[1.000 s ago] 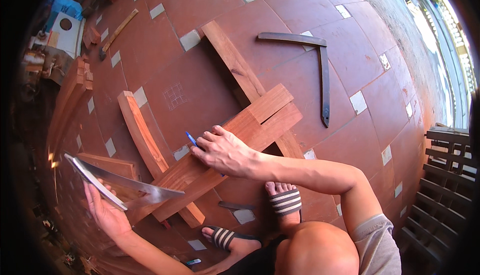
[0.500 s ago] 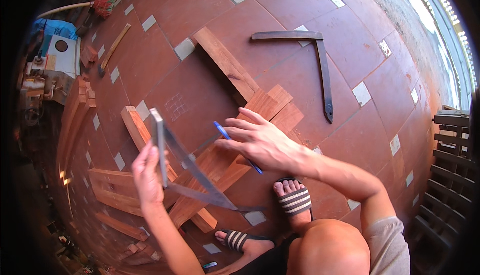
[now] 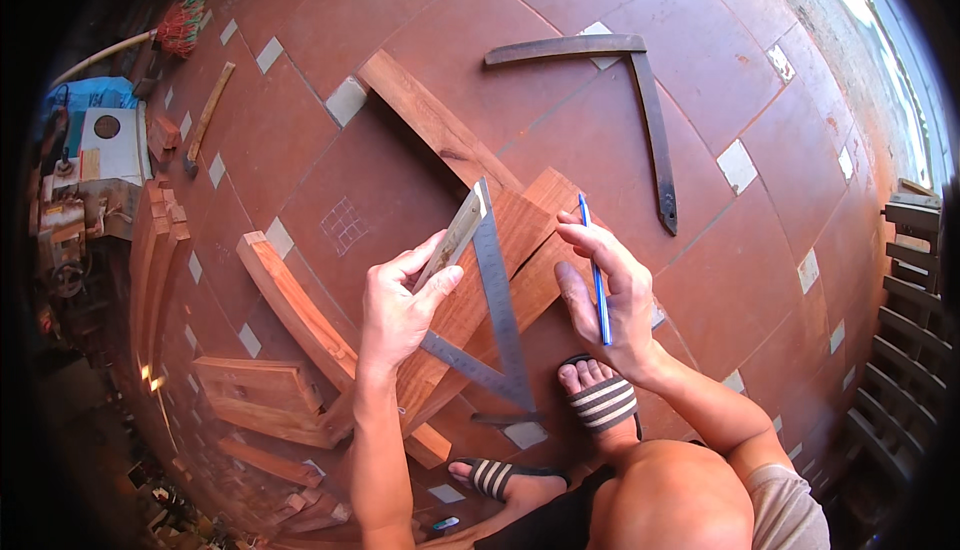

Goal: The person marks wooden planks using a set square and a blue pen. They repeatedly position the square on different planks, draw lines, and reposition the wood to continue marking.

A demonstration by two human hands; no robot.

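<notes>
My left hand (image 3: 395, 315) grips the thick edge of a metal triangular set square (image 3: 500, 300), thumb on one side and fingers on the other. The square is over two reddish wooden boards (image 3: 540, 280) laid side by side; whether it touches them I cannot tell. To the right, beside the boards' far end, my right hand (image 3: 628, 315) holds a blue pen (image 3: 597, 280) between thumb and fingers, its upper end pointing away from me. The boards rest across other timbers, among them a long beam (image 3: 430, 115) running to the far left.
A dark L-shaped tool (image 3: 655, 130) lies on the tiled floor (image 3: 760, 260) at the far right. More timber (image 3: 300, 300) lies to the left, near a hammer-like wooden handle (image 3: 210, 115) and a broom (image 3: 182, 25). A slatted rack (image 3: 900, 350) stands right; my sandalled feet (image 3: 600, 400) are close by.
My left hand has brought the set square rightward over the boards. My right hand has moved right, off the boards, and the pen now stands more upright in it.
</notes>
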